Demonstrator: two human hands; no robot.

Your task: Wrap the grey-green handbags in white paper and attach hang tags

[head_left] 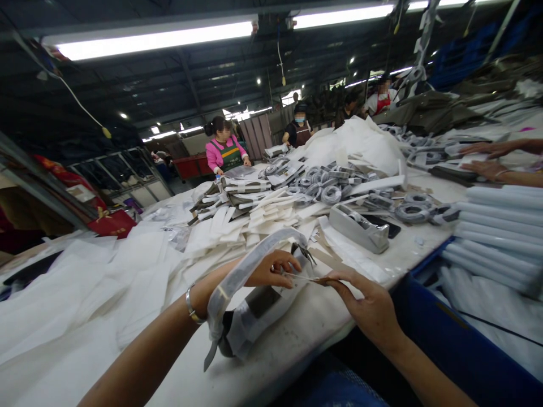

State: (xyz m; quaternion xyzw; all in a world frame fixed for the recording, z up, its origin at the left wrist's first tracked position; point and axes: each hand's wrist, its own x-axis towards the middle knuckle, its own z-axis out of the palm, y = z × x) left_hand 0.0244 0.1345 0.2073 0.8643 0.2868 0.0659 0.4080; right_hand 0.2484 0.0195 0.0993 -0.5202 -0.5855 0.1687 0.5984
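Observation:
My left hand (271,269) is closed in a pinch on a thin strip (303,277) stretched between both hands. A long grey-white wrapped strap (250,265) loops over my left wrist, and its folded, plastic-wrapped bundle (254,316) lies on the white table (292,345) below. My right hand (365,302) pinches the other end of the thin strip with thumb and forefinger. A silver bracelet (192,308) sits on my left wrist.
A grey tape dispenser (358,226) stands just beyond my hands. Piles of white strips (237,220) and coiled grey straps (331,192) cover the table's middle. White tubes (500,226) are stacked at right. Another person's hands (487,161) work far right; several workers stand at the back.

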